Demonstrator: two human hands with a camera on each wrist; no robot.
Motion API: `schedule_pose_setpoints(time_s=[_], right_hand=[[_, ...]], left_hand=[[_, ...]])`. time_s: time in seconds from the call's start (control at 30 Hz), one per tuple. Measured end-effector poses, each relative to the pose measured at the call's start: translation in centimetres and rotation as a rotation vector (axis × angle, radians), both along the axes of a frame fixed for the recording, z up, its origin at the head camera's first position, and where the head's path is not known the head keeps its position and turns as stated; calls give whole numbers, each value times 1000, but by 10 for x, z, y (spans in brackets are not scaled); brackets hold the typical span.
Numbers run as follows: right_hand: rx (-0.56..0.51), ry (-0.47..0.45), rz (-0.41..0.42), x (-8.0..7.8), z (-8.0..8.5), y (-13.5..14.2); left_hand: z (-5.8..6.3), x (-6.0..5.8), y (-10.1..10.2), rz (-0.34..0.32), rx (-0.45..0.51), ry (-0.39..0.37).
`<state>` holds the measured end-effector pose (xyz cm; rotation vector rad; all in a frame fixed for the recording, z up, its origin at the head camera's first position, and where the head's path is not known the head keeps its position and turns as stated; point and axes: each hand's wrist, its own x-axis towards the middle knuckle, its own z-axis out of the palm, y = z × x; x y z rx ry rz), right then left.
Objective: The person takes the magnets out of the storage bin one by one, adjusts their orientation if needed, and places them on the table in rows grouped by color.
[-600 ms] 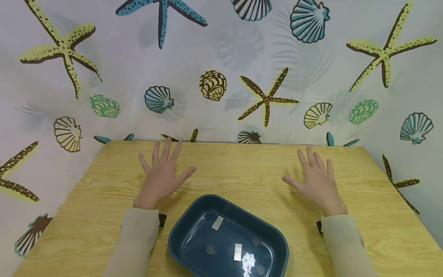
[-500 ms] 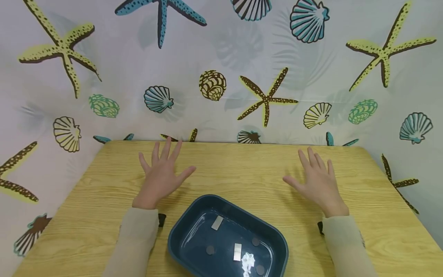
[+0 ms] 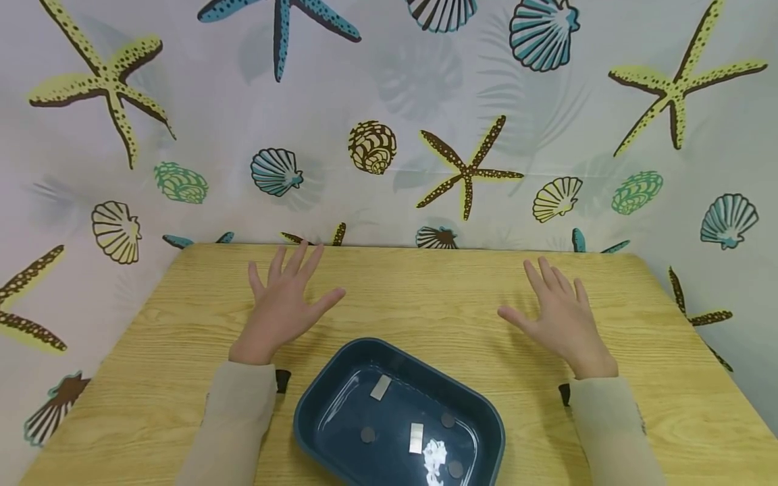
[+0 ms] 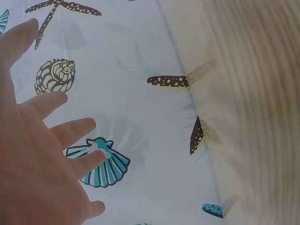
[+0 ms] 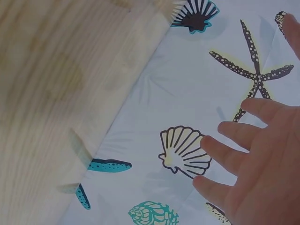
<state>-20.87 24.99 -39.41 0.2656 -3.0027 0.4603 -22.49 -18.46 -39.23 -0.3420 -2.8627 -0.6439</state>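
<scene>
My left hand hovers over the table left of a dark blue tray, fingers spread and holding nothing. To the right of the tray, my right hand is likewise spread with nothing in it. The blue tray sits between my forearms at the front. Inside it lie two small silvery rectangles and several dull round discs. In the left wrist view the left hand shows its fingers apart. The right wrist view has the right hand with separated fingers too.
The wood-grain table reaches back to a white cloth printed with starfish and shells, which also hangs along both sides. A dark wrist strap shows by the left sleeve, another strap by the right.
The whole head view has shifted up very slightly. The left hand has turned a little, and the right forearm sits slightly further right. The tray and its contents stay put.
</scene>
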Motion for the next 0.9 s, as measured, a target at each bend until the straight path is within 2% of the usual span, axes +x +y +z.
schedule_pose_setpoints(time_s=[0.6, 0.9], right_hand=[[-29, -21, 64, 8, 16, -5], [-27, -34, 95, 9, 23, -8]], left_hand=[[16, 9, 3, -49, -11, -26], [20, 11, 4, -100, -27, -46]])
